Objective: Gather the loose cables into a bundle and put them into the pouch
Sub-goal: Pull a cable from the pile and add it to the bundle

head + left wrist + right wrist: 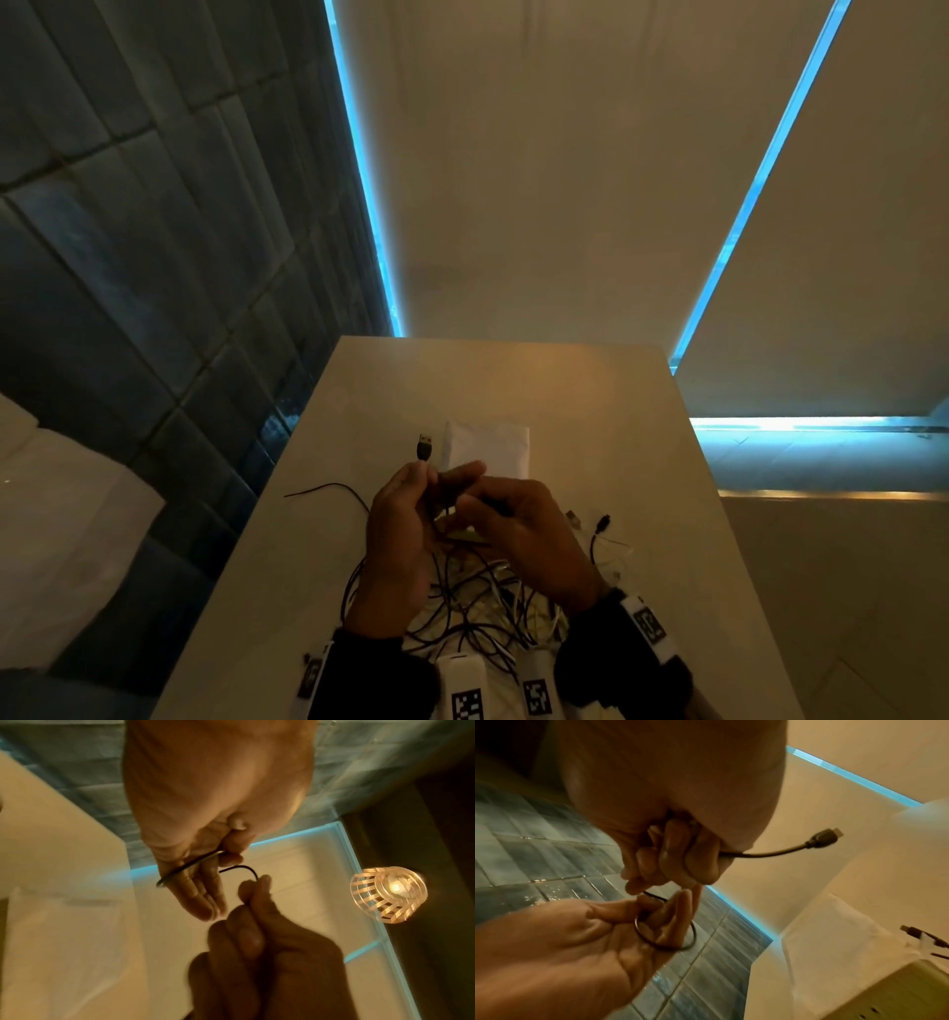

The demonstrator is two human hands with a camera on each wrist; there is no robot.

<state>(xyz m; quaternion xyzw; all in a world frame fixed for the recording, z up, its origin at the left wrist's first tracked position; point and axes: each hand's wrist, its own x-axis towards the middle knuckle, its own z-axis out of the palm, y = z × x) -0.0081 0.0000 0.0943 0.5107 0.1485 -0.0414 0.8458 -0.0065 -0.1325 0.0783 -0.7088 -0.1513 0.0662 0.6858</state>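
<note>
A black cable is held up between both hands over the beige table point(513, 380). My left hand point(400, 524) shows its palm, and its thumb pinches a small loop of the cable point(185, 869) against nearly straight fingers. In the right wrist view the loop point(670, 949) circles those fingers. My right hand point(680, 852) curls round the same cable just behind its USB plug point(825, 837), which points away towards the pouch. The white pouch point(488, 444) lies flat just beyond the hands. A tangle of black and white cables point(477, 606) lies under my wrists.
Loose cable ends point(601, 524) trail to the right of the tangle, and one black strand point(328, 488) runs off left. Two white marker-tagged devices point(464, 683) sit at the near edge. A dark tiled wall point(154, 257) stands left of the table.
</note>
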